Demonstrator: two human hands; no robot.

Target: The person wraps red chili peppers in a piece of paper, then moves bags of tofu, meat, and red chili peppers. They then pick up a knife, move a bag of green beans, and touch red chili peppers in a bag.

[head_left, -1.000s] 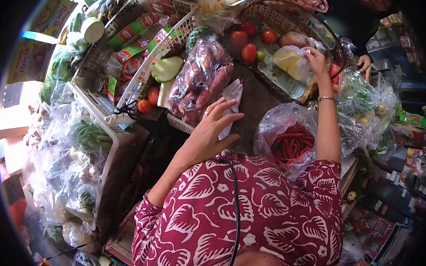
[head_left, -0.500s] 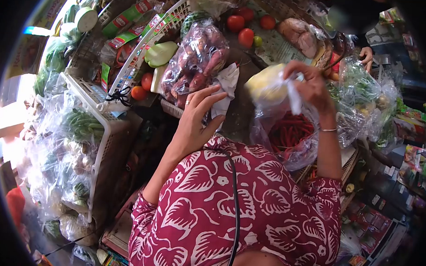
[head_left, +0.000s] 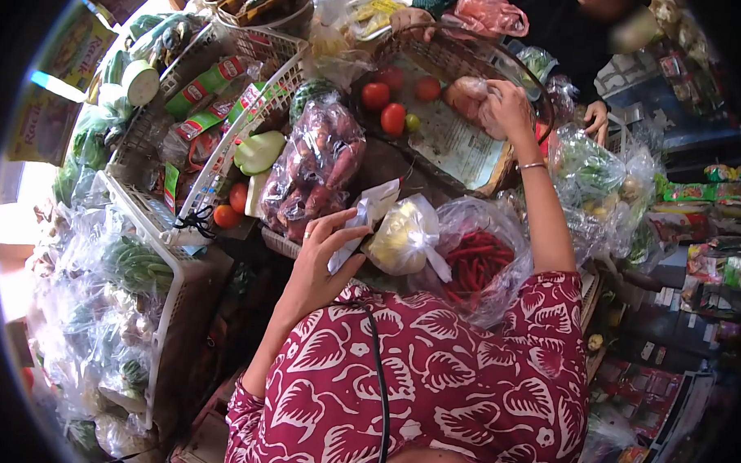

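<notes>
My left hand (head_left: 325, 250) lies with its fingers spread over a crumpled white paper (head_left: 378, 202), beside a clear bag of reddish-purple tubers (head_left: 315, 168). My right hand (head_left: 509, 111) reaches into a wicker basket (head_left: 493, 185), its bent fingers on a clear plastic bag with pinkish-brown contents (head_left: 471, 99). A knotted clear bag with something pale yellow (head_left: 401, 234) rests between the white paper and an open bag of red chillies (head_left: 480, 261). Neither hand touches the yellow bag.
Several tomatoes (head_left: 393, 119) lie in the basket. At left stand white plastic crates (head_left: 168, 306) with bagged vegetables. A pale green chayote (head_left: 259, 152) sits near the tubers. Bagged greens (head_left: 593, 174) are at right. Another person's hand (head_left: 596, 123) shows behind them.
My right hand has let go of the yellow bag, now down beside the chillies, and moved up and away to the bag in the basket. My left hand stays by the white paper.
</notes>
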